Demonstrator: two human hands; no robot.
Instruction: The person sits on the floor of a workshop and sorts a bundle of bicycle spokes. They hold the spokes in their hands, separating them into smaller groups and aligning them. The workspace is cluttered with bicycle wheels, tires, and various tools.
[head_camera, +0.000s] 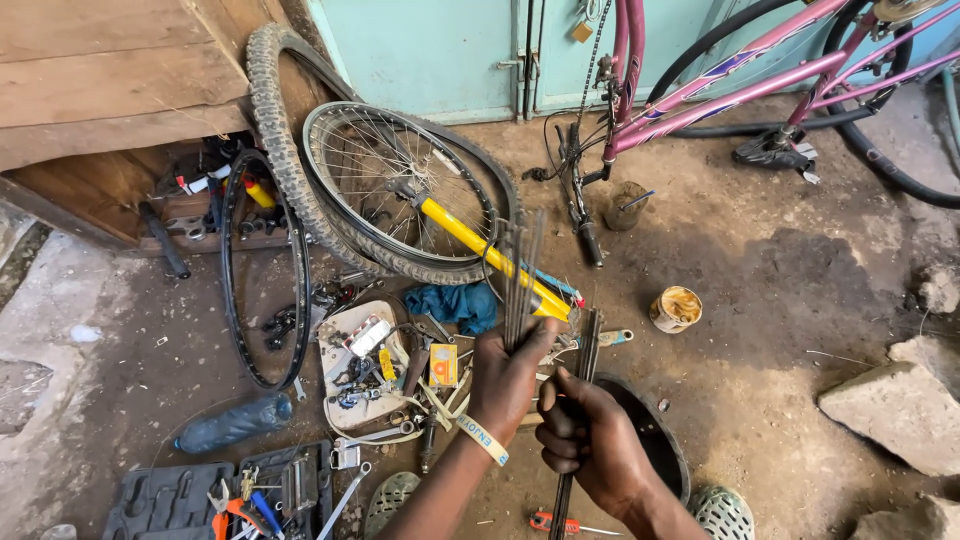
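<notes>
Over a dirt floor (800, 300) strewn with bicycle parts, two bare hands hold bundles of thin metal spokes. If either grip loosened, the slim rods would likely fan out and drop into the clutter below, where they would be hard to pick out among the tools; their upper ends also point toward the viewer's face and could poke if raised carelessly.

Left hand (508, 378), with a pale wristband, is closed tight around an upright spoke bundle (520, 270) whose ends splay slightly at the top. Right hand (590, 440) is curled shut around a second, darker bundle (588, 350) that passes through the fist and out below it.

Just beyond the hands lie a spoked wheel (400, 190) with a yellow pump (490, 250) across it, a blue rag (455, 305), a bare rim (265, 270) and an open tool case (220, 495). A pink bicycle frame (740, 80) stands at upper right.
</notes>
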